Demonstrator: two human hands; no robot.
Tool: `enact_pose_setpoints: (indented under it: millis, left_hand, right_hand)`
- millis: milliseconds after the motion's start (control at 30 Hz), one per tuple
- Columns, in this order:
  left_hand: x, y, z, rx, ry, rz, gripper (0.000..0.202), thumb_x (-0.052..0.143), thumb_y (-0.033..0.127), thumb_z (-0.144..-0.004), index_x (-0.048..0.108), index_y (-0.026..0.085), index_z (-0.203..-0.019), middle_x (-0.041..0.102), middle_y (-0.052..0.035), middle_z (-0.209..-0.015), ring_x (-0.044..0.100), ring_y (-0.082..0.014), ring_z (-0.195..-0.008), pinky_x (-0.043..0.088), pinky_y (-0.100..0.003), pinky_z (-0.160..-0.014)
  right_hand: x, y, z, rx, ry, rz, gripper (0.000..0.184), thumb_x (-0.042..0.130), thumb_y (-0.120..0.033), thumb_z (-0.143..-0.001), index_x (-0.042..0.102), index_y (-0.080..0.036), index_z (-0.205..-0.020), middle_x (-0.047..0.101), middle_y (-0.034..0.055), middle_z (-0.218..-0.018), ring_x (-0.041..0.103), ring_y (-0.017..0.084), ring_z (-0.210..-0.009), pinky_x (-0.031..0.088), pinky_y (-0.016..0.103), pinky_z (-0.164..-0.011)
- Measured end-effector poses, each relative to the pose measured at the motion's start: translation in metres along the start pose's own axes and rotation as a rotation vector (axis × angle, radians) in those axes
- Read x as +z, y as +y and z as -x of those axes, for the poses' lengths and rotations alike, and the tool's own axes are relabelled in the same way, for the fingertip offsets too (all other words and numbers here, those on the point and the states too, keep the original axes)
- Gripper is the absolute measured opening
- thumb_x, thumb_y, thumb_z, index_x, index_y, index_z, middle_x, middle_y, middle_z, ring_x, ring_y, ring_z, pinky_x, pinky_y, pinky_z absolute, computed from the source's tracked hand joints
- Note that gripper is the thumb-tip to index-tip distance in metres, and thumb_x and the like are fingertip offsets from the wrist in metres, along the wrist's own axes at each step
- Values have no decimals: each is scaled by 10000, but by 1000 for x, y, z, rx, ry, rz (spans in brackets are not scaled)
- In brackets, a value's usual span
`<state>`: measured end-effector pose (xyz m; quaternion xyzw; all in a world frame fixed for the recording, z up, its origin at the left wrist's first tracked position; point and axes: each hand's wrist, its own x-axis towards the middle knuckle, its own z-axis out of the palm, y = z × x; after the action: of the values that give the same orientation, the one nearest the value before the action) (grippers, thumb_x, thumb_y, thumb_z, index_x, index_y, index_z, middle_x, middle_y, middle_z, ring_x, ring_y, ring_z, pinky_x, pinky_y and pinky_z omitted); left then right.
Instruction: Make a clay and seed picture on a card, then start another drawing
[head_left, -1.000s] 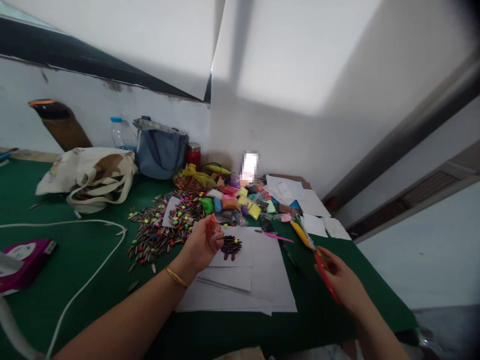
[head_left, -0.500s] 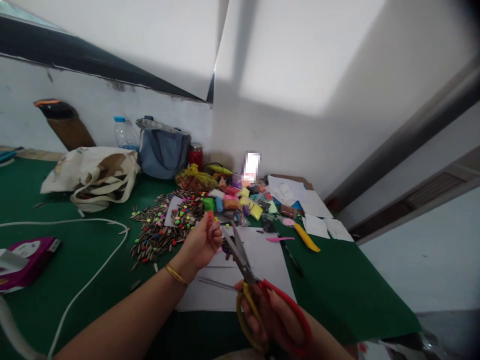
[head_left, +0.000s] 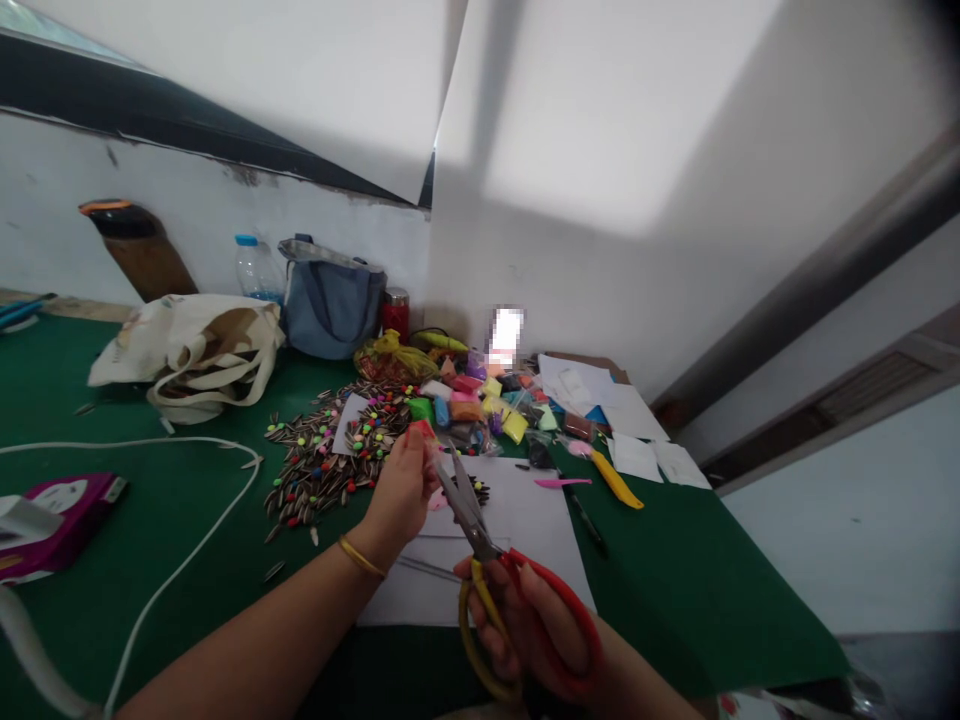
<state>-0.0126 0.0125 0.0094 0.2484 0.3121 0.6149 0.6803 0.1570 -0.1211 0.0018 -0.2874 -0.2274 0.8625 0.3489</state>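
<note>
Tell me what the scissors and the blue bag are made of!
The scissors: blades probably metal, grey with a dull shine; handles likely plastic, smooth, solid red and yellow. The blue bag: probably cloth, matte, with a soft, drooping strap.

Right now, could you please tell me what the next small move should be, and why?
I'd probably close the scissors gently on the red packet, clear of the fingertips: the left hand pinches it, while the right hand holds them parted, tips close by. Whether they touch it is unclear.

Scissors (head_left: 482,545) over paper (head_left: 541,510), seeds (head_left: 319,478) left, packets (head_left: 465,411) behind.
</note>
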Motion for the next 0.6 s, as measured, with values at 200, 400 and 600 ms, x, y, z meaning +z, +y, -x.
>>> enact_pose_setpoints:
  millis: [200, 400, 600]
  left_hand:
    - [0, -2, 4, 198, 45, -192, 435, 650, 603, -797, 475, 204, -815, 411, 77, -588, 333, -62, -451, 280, -185, -417]
    - [-3, 4, 4, 355, 23, -269, 413, 593, 574, -849, 446, 206, -731, 415, 60, -583, 361, -83, -487, 318, -200, -451]
    - [-5, 3, 6, 309, 41, -178, 339, 626, 520, -844, 527, 208, -757, 485, 41, -613, 420, -99, -555, 401, -193, -546]
  right_hand:
    - [10, -1, -7, -18, -69, -74, 694, 558, -716, -802, 566, -145, -1197, 561, 69, -930, 498, 99, -639, 337, 193, -517]
    - [8, -4, -7, 14, -125, -120, 750, 435, -773, -829, 544, -138, -1213, 575, 70, -922, 493, 97, -598, 332, 199, -485]
    - [4, 1, -8, 14, -133, -113, 759, 402, -784, -837, 549, -137, -1204, 578, 83, -935, 500, 100, -589, 344, 212, -492]
